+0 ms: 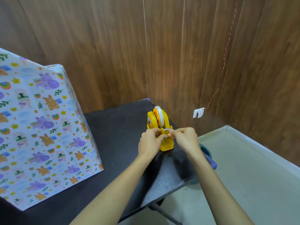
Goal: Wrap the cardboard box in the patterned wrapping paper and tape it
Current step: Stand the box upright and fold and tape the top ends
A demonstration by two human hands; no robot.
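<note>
A large box (pixel 40 124) covered in pale patterned wrapping paper with bunnies and rainbows stands on the left of the black table (pixel 116 127). A yellow tape dispenser (pixel 159 127) with a white tape roll stands near the table's right edge. My left hand (pixel 151 141) pinches at the dispenser's cutter end from the left. From the right, my right hand (pixel 185 140) pinches the same spot. Whether a strip of tape is between the fingers is too small to tell.
Wooden wall panels rise behind the table. A white wall socket (pixel 198 113) with a red twisted cord hangs on the right wall. A blue bin (pixel 209 158) sits on the floor just beyond the table's right edge.
</note>
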